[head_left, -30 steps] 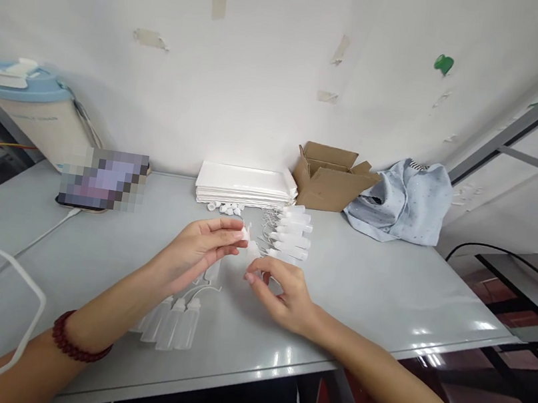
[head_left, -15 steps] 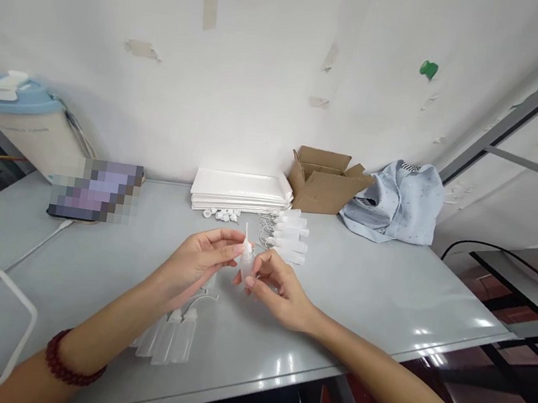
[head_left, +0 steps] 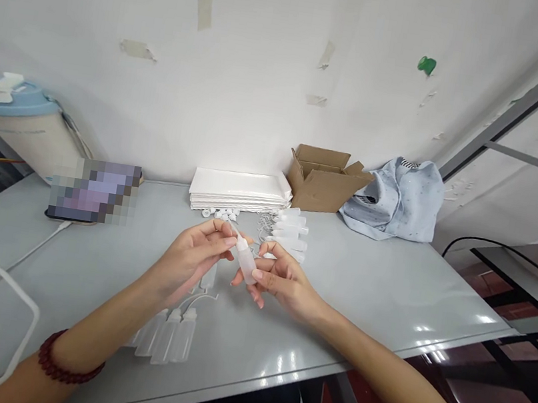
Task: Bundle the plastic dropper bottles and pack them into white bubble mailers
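Two hands meet over the grey table (head_left: 352, 288), and between them is the small bottle (head_left: 246, 265), clear of the surface, leaning with its top toward the left. The right hand (head_left: 284, 281) has its body gripped between thumb and fingers; the left hand (head_left: 195, 251) pinches up by the nozzle. Just beyond the right hand lies a row of bottles (head_left: 290, 228), its near end partly hidden by those fingers. White caps (head_left: 221, 213) sit along the front of the white stack (head_left: 238, 187), with the open cardboard box (head_left: 325, 193) and pale blue bag (head_left: 407, 205) beside it. Over to the left, a phone (head_left: 93, 192) rests near the blue-lidded cup (head_left: 31, 132); more bottles (head_left: 172, 338) lie by the left forearm, which covers some of them. And there's the change: half a second ago the held bottle is nearly upright; now it tips over, while both rows stay put.
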Available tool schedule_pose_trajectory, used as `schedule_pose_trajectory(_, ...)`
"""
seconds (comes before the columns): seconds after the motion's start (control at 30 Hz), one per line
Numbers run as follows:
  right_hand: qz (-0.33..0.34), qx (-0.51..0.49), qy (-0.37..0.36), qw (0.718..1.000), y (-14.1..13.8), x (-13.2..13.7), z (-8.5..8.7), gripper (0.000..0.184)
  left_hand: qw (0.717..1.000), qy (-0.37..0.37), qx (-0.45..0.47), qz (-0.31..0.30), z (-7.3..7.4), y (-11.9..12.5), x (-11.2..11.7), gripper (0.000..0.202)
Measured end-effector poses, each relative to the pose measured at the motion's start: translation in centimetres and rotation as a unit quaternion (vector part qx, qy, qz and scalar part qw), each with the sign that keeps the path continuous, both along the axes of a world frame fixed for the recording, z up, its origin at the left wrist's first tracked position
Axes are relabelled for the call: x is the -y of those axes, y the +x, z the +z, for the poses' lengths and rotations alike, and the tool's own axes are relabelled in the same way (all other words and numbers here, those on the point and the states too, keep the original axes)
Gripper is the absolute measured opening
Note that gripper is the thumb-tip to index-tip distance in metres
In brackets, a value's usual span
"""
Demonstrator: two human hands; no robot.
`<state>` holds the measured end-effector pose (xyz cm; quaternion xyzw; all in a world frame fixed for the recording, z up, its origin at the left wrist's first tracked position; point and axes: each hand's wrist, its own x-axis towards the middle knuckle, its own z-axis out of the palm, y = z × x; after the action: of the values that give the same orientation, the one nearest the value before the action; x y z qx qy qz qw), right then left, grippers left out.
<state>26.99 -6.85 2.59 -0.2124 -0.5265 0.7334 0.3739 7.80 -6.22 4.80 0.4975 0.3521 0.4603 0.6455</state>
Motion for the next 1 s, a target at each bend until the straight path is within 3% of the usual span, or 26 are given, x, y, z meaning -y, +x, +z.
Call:
schedule_pose_trajectory(0.53,0.039,-0.009,-0.096,0.995,0.13,-0.12,0.28,0.036,1.0,-0.018,-0.019,0.015,-0.33,-0.16,-0.38,0.013)
schedule_pose_trajectory(0.87,0.053,-0.034,-0.129,0.99,0.22,-0.11,0.47,0.033,0.999,-0.029,-0.009,0.016,-0.09,-0.55,-0.37,0.031)
schedule_pose_trajectory(1.0,0.053,-0.032,-0.123,0.99,0.22,-0.07,0.58,0.031,1.0,-0.015,-0.011,0.008,0.11,-0.36,-0.21,0.017)
